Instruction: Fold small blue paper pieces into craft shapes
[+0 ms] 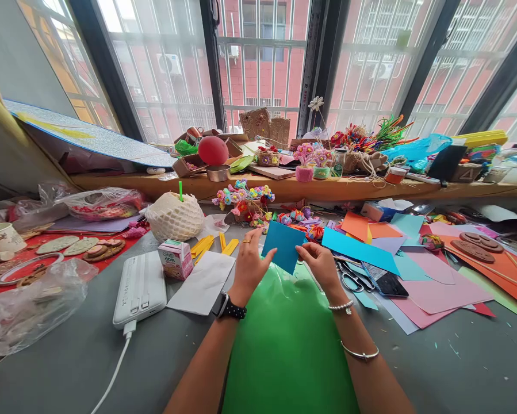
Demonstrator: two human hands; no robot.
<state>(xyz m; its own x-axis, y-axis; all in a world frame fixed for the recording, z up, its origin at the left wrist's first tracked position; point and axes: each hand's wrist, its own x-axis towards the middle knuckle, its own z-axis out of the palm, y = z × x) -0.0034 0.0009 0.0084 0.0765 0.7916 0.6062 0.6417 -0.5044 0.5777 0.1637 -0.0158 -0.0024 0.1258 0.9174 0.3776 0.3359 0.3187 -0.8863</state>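
Note:
A square piece of blue paper (283, 247) is held up between my two hands, above a glossy green sheet (293, 339). My left hand (250, 265) grips its left side, thumb in front and fingers at the edge and behind. With thumb and forefinger, my right hand (321, 263) pinches the right edge. Just right of that hand lies a longer blue paper strip (359, 250). Scissors (353, 277) and a phone (390, 284) rest below the strip. Left of my left hand lies a white paper sheet (203, 282).
A white power bank (141, 287) with a cable, a small pink carton (175, 259) and a foam-netted fruit (175, 217) stand at left. Coloured papers (448, 287) spread over the right side. Craft flowers (245, 198) and a crowded window ledge (154, 185) lie behind.

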